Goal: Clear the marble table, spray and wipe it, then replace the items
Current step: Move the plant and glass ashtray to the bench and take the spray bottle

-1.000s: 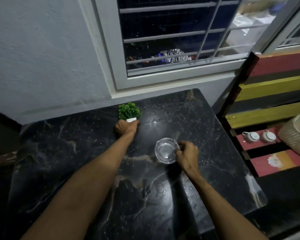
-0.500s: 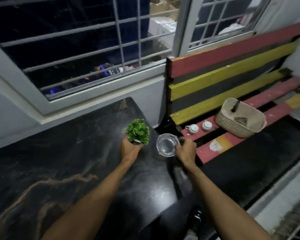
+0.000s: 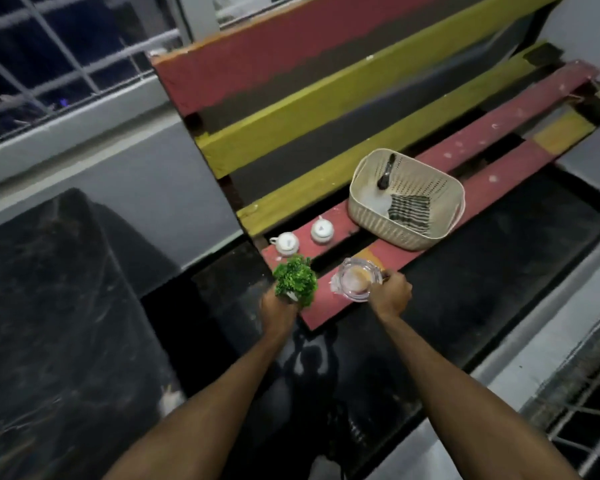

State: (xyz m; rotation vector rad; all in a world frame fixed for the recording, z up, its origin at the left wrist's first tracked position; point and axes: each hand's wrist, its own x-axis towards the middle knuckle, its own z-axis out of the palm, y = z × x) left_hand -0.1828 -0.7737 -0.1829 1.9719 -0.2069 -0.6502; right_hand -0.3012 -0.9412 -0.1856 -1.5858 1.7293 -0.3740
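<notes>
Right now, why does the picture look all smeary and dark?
Head view: dim indoor light with night outside the window bars, so the marble table is nearly black; motion blur smears the bench slats and the glass dish in the right hand; the little plant in the left hand stays fairly sharp; the wide lens bends straight edges.

Left hand (image 3: 278, 311) gripped small green plant (image 3: 296, 280); right hand (image 3: 391, 294) held glass ashtray (image 3: 356, 279) over red bench slat (image 3: 329, 299), near two white pots (image 3: 286, 243).
</notes>
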